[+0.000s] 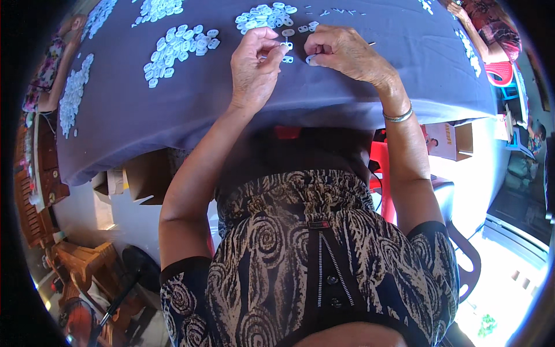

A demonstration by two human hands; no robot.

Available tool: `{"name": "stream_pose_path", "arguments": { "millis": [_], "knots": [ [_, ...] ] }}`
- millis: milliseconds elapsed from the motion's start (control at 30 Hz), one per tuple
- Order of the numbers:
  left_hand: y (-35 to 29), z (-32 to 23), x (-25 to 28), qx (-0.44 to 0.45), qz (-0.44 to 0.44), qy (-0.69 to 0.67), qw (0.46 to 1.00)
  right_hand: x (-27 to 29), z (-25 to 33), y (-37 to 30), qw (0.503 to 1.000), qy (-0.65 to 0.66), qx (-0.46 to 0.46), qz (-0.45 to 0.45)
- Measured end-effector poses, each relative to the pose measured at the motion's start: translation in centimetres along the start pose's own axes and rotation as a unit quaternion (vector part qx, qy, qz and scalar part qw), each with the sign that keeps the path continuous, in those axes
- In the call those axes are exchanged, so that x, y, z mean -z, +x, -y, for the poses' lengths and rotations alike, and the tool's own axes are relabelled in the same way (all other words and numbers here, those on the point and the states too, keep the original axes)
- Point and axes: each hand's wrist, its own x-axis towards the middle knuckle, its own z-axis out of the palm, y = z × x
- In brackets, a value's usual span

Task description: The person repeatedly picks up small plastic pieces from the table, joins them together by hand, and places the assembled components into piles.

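Observation:
My left hand pinches a small white oval piece with holes between thumb and fingertips, above the cloth-covered table. Just beyond it lies a similar oval piece, and another lies just nearer me, by the thumb. My right hand is closed a short way to the right, its thumb and forefinger on a small whitish piece that they partly cover. Past its knuckles pokes the tip of a thin stick-like thing; whether the hand holds it I cannot tell.
Heaps of white oval pieces lie ahead and to the left, on a dark cloth. Several small thin pieces lie at the far side. Other people's arms rest at both table ends. A red chair is under me.

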Motion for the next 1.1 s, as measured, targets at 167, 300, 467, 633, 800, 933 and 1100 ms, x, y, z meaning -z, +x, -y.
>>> {"name": "stream_pose_path", "arguments": {
  "millis": [167, 300, 467, 633, 800, 933, 1100],
  "knots": [
    [0.0, 0.1, 0.0, -0.004, 0.002, -0.008, 1.0, 0.1, 0.3, 0.0, 1.0, 0.001, 0.01, 0.009],
    [0.0, 0.2, 0.1, -0.004, 0.003, -0.006, 1.0, 0.2, 0.4, 0.1, 0.999, 0.002, -0.005, 0.047],
    [0.1, 0.3, 0.0, 0.007, 0.0, -0.005, 1.0, -0.3, 0.0, 0.1, 1.0, -0.003, 0.022, -0.022],
    [0.0, 0.2, 0.1, 0.007, 0.004, -0.009, 1.0, -0.2, 0.2, 0.4, 0.996, 0.029, -0.022, -0.081],
    [0.0, 0.1, 0.0, 0.004, 0.002, -0.013, 1.0, -0.8, -0.2, 0.5, 0.985, 0.1, -0.087, -0.112],
    [0.1, 0.2, -0.1, 0.004, 0.0, -0.01, 1.0, -1.5, -0.4, 0.7, 0.99, 0.076, -0.047, -0.106],
    [0.0, -0.1, 0.0, 0.003, 0.004, -0.001, 1.0, -1.0, -0.9, 0.5, 0.993, -0.008, 0.019, -0.115]
  ]
}}
